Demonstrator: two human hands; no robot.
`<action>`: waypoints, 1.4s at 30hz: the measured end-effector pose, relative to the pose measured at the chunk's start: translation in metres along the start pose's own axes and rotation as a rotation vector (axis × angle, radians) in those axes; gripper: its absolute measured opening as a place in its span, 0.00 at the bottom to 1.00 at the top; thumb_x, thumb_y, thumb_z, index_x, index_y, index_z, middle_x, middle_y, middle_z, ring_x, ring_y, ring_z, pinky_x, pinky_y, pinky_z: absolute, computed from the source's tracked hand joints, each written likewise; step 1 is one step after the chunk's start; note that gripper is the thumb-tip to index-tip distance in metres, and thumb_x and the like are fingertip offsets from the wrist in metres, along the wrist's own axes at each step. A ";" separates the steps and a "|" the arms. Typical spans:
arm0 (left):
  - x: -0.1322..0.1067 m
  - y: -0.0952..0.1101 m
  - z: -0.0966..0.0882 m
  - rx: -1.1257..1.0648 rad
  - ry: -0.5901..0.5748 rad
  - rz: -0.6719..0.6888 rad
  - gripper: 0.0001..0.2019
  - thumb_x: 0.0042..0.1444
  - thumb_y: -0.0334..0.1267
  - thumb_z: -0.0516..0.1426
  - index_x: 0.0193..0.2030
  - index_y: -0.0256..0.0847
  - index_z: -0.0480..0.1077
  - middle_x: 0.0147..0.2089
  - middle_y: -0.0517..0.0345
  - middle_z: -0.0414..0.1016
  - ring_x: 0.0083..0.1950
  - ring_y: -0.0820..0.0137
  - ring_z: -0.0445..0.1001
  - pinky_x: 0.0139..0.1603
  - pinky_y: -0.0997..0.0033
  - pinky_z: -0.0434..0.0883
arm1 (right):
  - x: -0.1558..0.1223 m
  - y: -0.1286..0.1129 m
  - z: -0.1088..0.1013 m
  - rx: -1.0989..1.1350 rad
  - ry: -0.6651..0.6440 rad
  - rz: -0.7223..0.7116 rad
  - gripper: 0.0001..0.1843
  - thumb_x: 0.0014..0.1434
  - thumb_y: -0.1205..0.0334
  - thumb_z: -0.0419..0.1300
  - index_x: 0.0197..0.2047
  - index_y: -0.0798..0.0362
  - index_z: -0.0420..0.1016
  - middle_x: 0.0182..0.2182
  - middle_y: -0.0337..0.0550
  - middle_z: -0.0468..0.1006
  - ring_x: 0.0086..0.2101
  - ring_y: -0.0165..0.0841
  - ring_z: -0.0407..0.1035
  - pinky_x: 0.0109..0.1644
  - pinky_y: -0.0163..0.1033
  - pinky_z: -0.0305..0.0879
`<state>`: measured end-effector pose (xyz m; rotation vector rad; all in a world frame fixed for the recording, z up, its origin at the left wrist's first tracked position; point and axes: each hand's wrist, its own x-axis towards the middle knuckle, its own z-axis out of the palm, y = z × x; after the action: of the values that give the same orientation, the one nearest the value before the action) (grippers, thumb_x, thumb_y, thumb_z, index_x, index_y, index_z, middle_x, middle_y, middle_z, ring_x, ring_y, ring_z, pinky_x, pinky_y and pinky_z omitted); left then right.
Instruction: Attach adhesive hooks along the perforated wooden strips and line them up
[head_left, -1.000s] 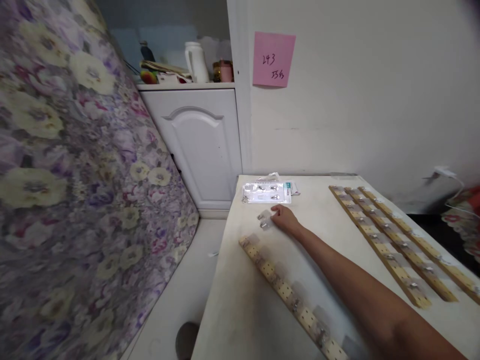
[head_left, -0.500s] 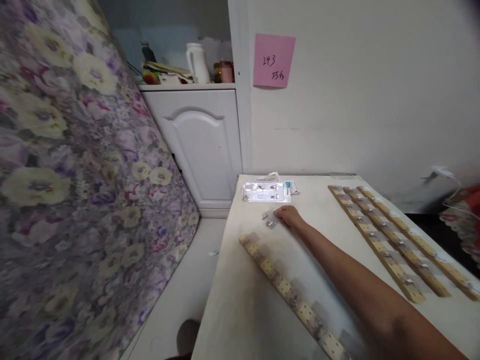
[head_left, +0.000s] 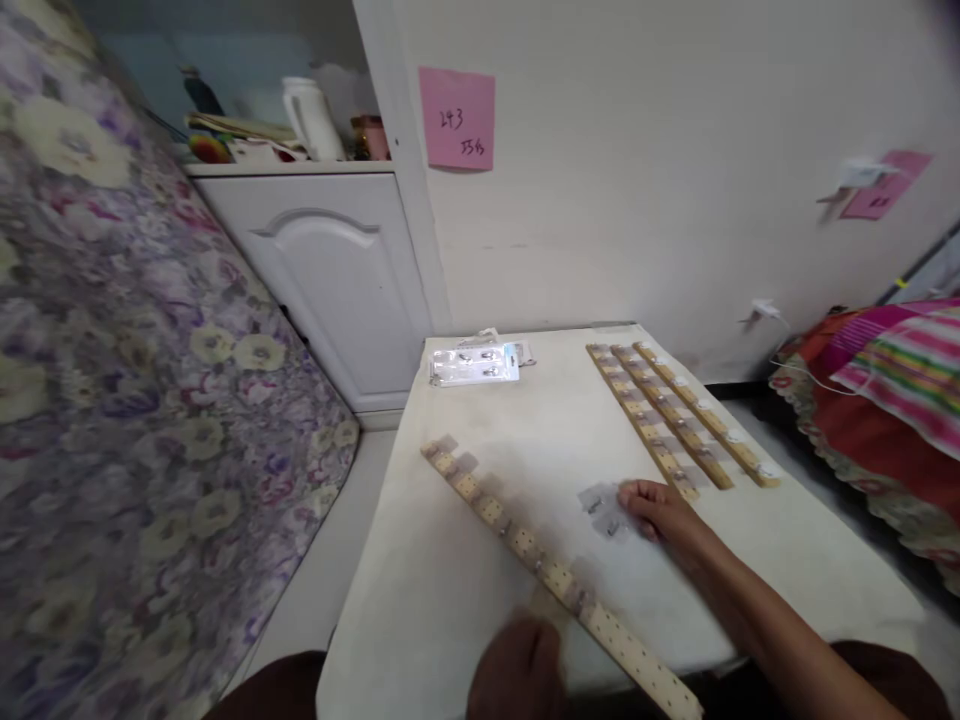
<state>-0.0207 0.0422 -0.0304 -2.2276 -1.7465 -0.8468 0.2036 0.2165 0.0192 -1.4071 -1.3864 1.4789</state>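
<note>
Pinched in the fingers of my right hand are small clear plastic pieces that look like little bags, each with a tiny metal part whose kind I cannot make out. They are over the white table, right of a long wooden strip with holes. Similar clear pieces with metal bits sit at intervals along this strip, while its near end shows bare holes. My left hand is low in the view, just left of the strip. It is smeared by motion and its fingers look curled, but their state is unclear.
Three more wooden strips with clear pieces lie side by side on the table's right. Clear blister packaging rests at the back left of the white table. A white cabinet, a floral curtain and a bed stand around it.
My right hand has come back from near the packaging with the clear pieces, toward the near right. My left hand has come into view. The camera view has turned right.
</note>
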 end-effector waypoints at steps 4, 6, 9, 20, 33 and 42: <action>0.005 0.007 -0.009 -0.005 -0.064 -0.055 0.10 0.56 0.29 0.49 0.38 0.45 0.68 0.32 0.58 0.70 0.32 0.68 0.69 0.32 0.71 0.65 | -0.015 0.010 -0.011 -0.025 0.120 -0.049 0.16 0.48 0.51 0.61 0.35 0.54 0.70 0.14 0.28 0.63 0.15 0.25 0.54 0.20 0.33 0.47; 0.009 0.009 -0.017 -0.027 -0.075 -0.045 0.10 0.56 0.28 0.49 0.38 0.44 0.68 0.30 0.58 0.69 0.31 0.68 0.68 0.31 0.72 0.64 | -0.025 0.015 -0.018 -0.050 0.172 -0.086 0.16 0.50 0.52 0.61 0.38 0.54 0.70 0.15 0.29 0.64 0.16 0.26 0.57 0.22 0.33 0.51; 0.014 0.010 -0.026 -0.087 -0.126 -0.034 0.11 0.57 0.27 0.48 0.41 0.43 0.68 0.32 0.57 0.70 0.33 0.69 0.69 0.32 0.72 0.66 | -0.042 0.023 -0.031 -0.044 0.154 -0.090 0.15 0.49 0.54 0.61 0.38 0.53 0.71 0.19 0.30 0.66 0.19 0.27 0.60 0.24 0.34 0.54; 0.004 0.049 -0.046 -0.400 -0.266 -0.010 0.15 0.58 0.25 0.46 0.49 0.40 0.65 0.39 0.51 0.70 0.40 0.68 0.71 0.38 0.69 0.71 | -0.074 0.028 -0.052 -0.080 0.067 -0.095 0.11 0.48 0.52 0.62 0.31 0.51 0.71 0.22 0.35 0.70 0.23 0.30 0.63 0.29 0.36 0.61; -0.001 0.062 -0.030 -0.359 -0.247 0.006 0.22 0.57 0.23 0.47 0.58 0.40 0.59 0.44 0.48 0.69 0.44 0.65 0.68 0.43 0.63 0.71 | -0.089 0.022 -0.004 0.119 -0.347 0.009 0.13 0.49 0.53 0.64 0.35 0.52 0.73 0.22 0.32 0.69 0.20 0.25 0.61 0.24 0.32 0.60; 0.000 0.064 -0.027 -0.276 -0.315 0.069 0.32 0.55 0.22 0.46 0.67 0.39 0.48 0.46 0.47 0.70 0.44 0.63 0.66 0.43 0.60 0.70 | -0.088 0.025 0.002 0.072 -0.342 0.020 0.07 0.52 0.60 0.61 0.35 0.52 0.73 0.22 0.34 0.70 0.21 0.26 0.62 0.24 0.32 0.61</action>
<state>0.0303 0.0113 0.0043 -2.7136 -1.7558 -0.7993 0.2243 0.1272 0.0179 -1.1637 -1.5052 1.8272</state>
